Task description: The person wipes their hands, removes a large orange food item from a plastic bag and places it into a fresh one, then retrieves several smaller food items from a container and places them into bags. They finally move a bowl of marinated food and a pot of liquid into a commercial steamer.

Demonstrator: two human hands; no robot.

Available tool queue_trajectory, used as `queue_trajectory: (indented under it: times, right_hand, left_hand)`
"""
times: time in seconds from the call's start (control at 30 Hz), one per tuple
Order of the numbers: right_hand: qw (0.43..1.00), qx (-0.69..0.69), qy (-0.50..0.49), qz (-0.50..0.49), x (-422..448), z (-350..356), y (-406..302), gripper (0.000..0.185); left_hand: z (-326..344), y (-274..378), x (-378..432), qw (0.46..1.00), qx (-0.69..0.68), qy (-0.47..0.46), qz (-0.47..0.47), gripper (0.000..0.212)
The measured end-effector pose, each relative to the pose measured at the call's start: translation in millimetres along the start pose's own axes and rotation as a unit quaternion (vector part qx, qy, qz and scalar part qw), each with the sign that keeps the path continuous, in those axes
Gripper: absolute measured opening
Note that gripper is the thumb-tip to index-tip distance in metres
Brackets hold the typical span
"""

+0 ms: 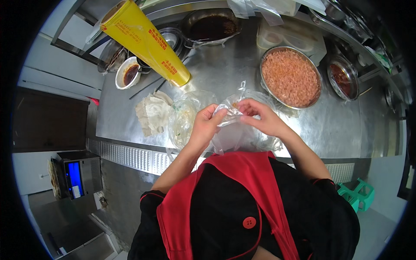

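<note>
Both of my hands are at a clear plastic bag (229,121) above the front part of the steel worktable. My left hand (208,122) pinches its gathered film between thumb and fingers. My right hand (261,117) is at the bag's other side, thumb and fingertips on the film. Left of my left hand lies a clear plastic bag with pale, green-flecked contents (182,125), and beyond it a folded beige cloth (153,112). More crumpled clear film lies around and beneath my hands. A round metal bowl of diced pinkish food (291,77) stands beyond my right hand.
A yellow roll of plastic wrap (151,42) slants at the upper left, beside a white bowl of dark sauce (129,74) and thin dark sticks. At the back is a pan of dark liquid (211,27). A metal bowl of reddish food (342,78) is at the right.
</note>
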State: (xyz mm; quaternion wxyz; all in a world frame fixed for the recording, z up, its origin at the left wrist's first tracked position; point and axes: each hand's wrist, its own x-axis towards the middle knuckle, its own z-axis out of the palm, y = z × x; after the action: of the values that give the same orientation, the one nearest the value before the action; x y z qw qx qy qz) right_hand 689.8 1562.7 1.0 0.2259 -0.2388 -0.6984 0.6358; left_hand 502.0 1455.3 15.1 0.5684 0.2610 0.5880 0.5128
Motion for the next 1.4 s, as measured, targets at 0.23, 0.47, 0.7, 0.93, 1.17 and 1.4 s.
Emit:
queue_trajectory:
  times: [0.23,0.47,0.7,0.93,1.17,1.4]
  right_hand:
    - [0.995,-0.095,-0.003,-0.004,4,20,-3,0.023]
    - [0.991,-0.129,-0.001,-0.023,-11,-1,4,0.013]
    - [0.994,-0.095,-0.053,0.015,-16,1,4,0.010]
    - [0.999,0.025,0.017,0.028,-18,3,4,0.012]
    - [0.999,-0.029,-0.013,-0.041,-16,22,-5,0.015]
    - [0.859,0.455,0.146,0.183,-11,5,0,0.006]
  left_hand:
    - [5,-15,0,0.975,0.151,-0.012,0.162,0.012]
    - [0,-12,-8,0.982,0.159,-0.039,0.099,0.011]
    - [-1,-7,-10,0.927,0.272,0.025,0.255,0.013]
    - [7,-1,-29,0.898,0.310,0.042,0.311,0.017]
    - [18,-22,-20,0.987,-0.132,-0.090,-0.022,0.013]
    - [-12,-40,-22,0.910,-0.396,-0.121,0.017,0.014]
